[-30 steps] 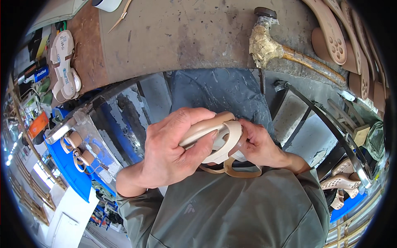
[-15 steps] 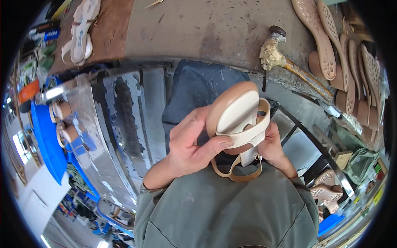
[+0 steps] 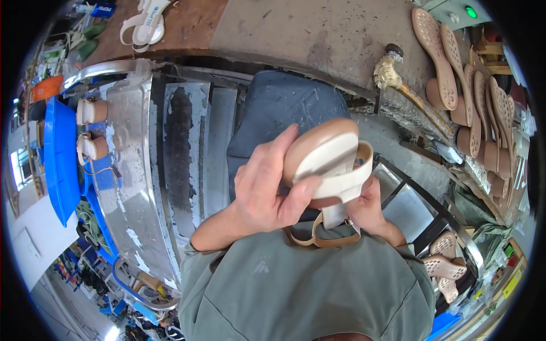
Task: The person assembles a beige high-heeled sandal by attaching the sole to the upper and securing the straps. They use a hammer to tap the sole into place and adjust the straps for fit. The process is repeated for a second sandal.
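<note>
A cream sandal point(image 3: 331, 154) with a tan sole edge is held up in front of my chest, its rounded toe end up and toward the left. My left hand point(image 3: 264, 184) grips the toe end, thumb on the cream front strap and fingers behind the sole. On the other side, my right hand point(image 3: 368, 209) holds the sandal lower down, near the heel; its fingers are partly hidden behind the straps. A thin buckled ankle strap point(image 3: 324, 242) hangs in a loop below, against my green top.
A worn bench point(image 3: 273, 34) runs across the far side. On its right lie a hammer point(image 3: 392, 79) and several perforated tan soles point(image 3: 435, 57); more soles point(image 3: 446, 267) sit lower right. Cream sandals point(image 3: 149, 25) lie far left. A metal rack point(image 3: 131, 170) and blue tray point(image 3: 61, 159) stand left.
My left fingers have lifted and shifted on the toe end, and the sandal has tilted slightly. The bench and rack appear moved in the picture as my head turned. Both hands keep their hold.
</note>
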{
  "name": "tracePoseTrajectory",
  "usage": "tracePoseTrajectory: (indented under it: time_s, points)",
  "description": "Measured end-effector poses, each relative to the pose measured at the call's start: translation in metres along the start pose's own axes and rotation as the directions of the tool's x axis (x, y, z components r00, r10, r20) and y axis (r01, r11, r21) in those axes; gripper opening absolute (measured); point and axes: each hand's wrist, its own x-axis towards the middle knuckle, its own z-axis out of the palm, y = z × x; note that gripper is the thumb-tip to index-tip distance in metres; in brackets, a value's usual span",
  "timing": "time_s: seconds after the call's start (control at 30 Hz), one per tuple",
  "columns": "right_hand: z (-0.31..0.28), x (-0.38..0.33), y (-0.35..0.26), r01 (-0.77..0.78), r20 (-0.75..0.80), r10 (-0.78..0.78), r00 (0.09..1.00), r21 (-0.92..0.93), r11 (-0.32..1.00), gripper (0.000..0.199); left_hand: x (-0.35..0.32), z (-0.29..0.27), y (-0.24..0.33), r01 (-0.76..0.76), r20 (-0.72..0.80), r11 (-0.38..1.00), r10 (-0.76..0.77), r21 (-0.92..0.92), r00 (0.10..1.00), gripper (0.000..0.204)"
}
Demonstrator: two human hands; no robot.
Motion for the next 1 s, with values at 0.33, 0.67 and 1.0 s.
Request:
tracePoseTrajectory:
  time_s: [0.33, 0.67, 1.0]
  points:
    - [0.032, -0.008, 0.000, 0.198, 0.052, -0.193, 0.980, -0.103, 0.975, 0.015, -0.012, -0.045, 0.009, -0.080, -0.022, 0.994, 0.079, -0.075, 0.997, 0.036]
    - [0.060, -0.007, -0.017, 0.113, 0.075, -0.100, 0.992, -0.200, 0.973, 0.027, -0.002, -0.082, 0.000, -0.180, 0.112, 0.975, 0.195, -0.128, 0.974, 0.035]
    - [0.068, -0.006, -0.024, 0.110, 0.152, -0.074, 0.986, -0.246, 0.963, 0.026, 0.021, -0.105, 0.012, 0.146, 0.453, 0.985, -0.089, -0.093, 0.887, 0.026]
